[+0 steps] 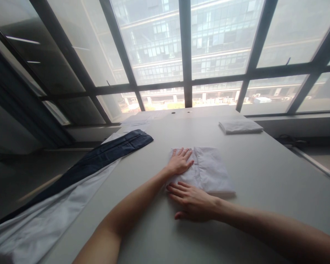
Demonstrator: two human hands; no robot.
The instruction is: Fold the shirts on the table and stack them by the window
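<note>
A white garment (213, 168), folded into a flat rectangle, lies on the white table in front of me. A seam or fold edge runs down its middle. My left hand (180, 161) rests flat on its left half, fingers spread. Nearer to me, my right hand (194, 201) lies at the garment's front left edge, palm down with the fingers stretched out to the left and the thumb apart. Neither hand grips anything. Part of the cloth is hidden beneath both hands.
Another folded white cloth (240, 127) sits at the table's back right. Dark navy trousers (121, 146) and white cloth (79, 200) hang over the left edge of the table (277, 205). Papers (134, 120) lie at the back left. Large windows (187, 55) stand behind.
</note>
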